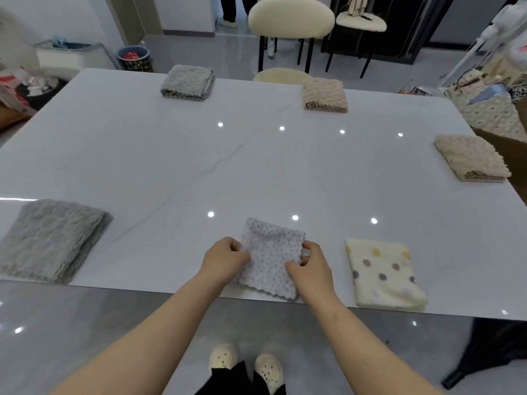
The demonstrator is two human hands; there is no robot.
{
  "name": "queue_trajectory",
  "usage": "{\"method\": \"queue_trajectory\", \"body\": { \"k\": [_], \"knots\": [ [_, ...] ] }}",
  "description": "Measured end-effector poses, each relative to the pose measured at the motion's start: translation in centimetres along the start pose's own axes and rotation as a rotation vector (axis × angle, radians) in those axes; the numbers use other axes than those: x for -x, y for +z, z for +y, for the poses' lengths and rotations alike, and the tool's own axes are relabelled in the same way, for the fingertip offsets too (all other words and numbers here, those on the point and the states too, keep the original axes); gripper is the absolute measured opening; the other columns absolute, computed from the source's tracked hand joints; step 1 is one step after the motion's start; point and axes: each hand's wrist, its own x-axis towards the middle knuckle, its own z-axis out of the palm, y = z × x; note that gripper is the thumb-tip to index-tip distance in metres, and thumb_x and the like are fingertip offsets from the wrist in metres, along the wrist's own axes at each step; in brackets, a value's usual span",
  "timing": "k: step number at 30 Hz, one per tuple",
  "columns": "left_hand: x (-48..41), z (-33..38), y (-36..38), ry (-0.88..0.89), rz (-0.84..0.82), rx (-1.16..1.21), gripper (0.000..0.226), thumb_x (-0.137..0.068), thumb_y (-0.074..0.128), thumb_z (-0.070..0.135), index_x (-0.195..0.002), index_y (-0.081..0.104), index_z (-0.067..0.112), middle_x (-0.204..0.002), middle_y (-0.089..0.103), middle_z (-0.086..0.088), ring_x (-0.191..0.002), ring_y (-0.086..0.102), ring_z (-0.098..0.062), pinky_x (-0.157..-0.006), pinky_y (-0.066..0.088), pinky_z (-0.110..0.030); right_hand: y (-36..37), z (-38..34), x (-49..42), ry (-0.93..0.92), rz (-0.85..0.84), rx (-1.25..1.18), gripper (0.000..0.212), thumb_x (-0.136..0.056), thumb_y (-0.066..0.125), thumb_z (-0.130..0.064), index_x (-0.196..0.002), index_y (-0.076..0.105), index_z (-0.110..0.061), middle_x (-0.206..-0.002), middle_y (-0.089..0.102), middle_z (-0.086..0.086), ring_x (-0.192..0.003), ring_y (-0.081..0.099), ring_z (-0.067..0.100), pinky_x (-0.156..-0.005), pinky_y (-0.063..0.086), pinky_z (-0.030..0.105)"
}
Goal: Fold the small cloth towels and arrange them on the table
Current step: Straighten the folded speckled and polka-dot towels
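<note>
A small pale lilac dotted towel (269,260) lies folded at the near edge of the white table (256,172). My left hand (226,256) pinches its left edge and my right hand (312,266) pinches its right edge. Other folded towels rest around the table: a cream one with coloured dots (383,273) at my right, a grey one (50,238) at near left, a grey one (188,82) at far left, a beige one (325,95) at the far side and a beige one (472,158) at the right edge.
Two cream chairs (291,21) stand beyond the far edge. A patterned bin (134,58) sits on the floor at far left. Bags and boxes (490,109) crowd the floor at the right. My feet in pale shoes (245,366) are below the near edge.
</note>
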Motion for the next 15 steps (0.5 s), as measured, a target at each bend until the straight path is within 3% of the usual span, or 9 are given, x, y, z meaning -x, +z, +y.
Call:
{"method": "queue_trajectory", "body": {
  "k": [3, 9, 15],
  "knots": [
    [-0.3, -0.9, -1.8, 0.015, -0.011, 0.022, 0.014, -0.081, 0.054, 0.009, -0.07, 0.048, 0.016, -0.072, 0.048, 0.002, -0.065, 0.042, -0.014, -0.055, 0.033, -0.023, 1.7, -1.0, 0.3, -0.012, -0.024, 0.01, 0.049, -0.087, 0.052, -0.007, -0.133, 0.037, -0.018, -0.102, 0.053, 0.0, -0.081, 0.052, 0.006, -0.054, 0.04, 0.002],
    [-1.9, -3.2, -7.5, 0.018, -0.035, 0.043, 0.013, -0.082, 0.053, 0.01, -0.072, 0.05, 0.018, -0.076, 0.054, -0.001, -0.067, 0.045, -0.016, -0.053, 0.033, -0.025, 7.3, -3.5, 0.4, 0.002, -0.013, -0.032, 0.047, -0.088, 0.051, -0.008, -0.131, 0.038, -0.021, -0.105, 0.052, -0.001, -0.088, 0.053, 0.009, -0.06, 0.039, 0.01],
    [-3.3, -6.1, -14.9, 0.042, -0.034, 0.039, 0.009, -0.083, 0.056, 0.013, -0.076, 0.053, 0.018, -0.078, 0.057, -0.001, -0.071, 0.051, -0.016, -0.057, 0.038, -0.024, 14.4, -6.3, 1.3, 0.012, -0.013, -0.052, 0.047, -0.088, 0.052, -0.009, -0.13, 0.038, -0.023, -0.106, 0.053, 0.0, -0.09, 0.054, 0.011, -0.056, 0.037, 0.008]
  ]
}}
